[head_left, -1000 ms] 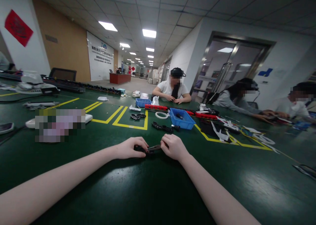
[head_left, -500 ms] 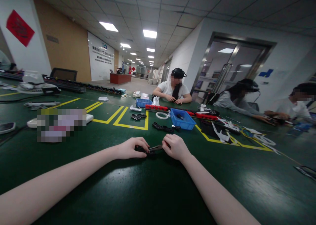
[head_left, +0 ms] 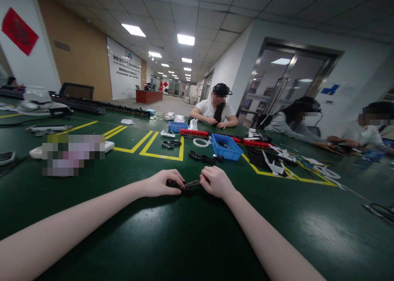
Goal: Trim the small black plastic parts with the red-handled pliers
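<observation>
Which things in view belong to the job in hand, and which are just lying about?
In hand:
dark piece, in the left hand
grey metal piece, at the right hand

Apparently lying about:
white ring
red strip
nearer blue bin
black parts (possibly related)

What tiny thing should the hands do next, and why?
Perhaps the right hand should gently nudge the slim metal piece, because that piece spans the gap to the left hand, which curls around a black part and could hold things steady.
</observation>
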The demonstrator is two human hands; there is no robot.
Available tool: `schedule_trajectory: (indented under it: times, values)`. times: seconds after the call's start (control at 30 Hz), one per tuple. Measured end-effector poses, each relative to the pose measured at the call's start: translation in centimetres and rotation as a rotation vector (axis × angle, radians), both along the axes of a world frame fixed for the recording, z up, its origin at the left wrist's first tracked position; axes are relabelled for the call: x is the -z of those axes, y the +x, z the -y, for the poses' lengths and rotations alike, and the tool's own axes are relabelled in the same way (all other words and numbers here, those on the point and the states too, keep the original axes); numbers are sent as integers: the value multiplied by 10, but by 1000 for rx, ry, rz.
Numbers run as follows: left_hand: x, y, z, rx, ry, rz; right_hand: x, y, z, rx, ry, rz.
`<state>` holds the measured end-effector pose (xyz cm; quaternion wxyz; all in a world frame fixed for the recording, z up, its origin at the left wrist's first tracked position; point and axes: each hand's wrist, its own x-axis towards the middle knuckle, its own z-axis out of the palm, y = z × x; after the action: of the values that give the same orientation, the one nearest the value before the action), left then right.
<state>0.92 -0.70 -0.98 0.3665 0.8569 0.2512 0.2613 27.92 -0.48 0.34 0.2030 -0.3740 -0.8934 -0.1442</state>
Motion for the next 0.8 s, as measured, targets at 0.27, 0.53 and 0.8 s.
schedule_trajectory:
  times: [0.27,0.53,0.8]
  values:
    - [1,0,0,-7,-14,3,-2,3,-1,10,-6,20]
    - [3,0,-2,-3,20,7,-2,-2,2,3,-20,36]
    - [3,0,-1,-9,61,8,-2,-4,3,3,-52,56]
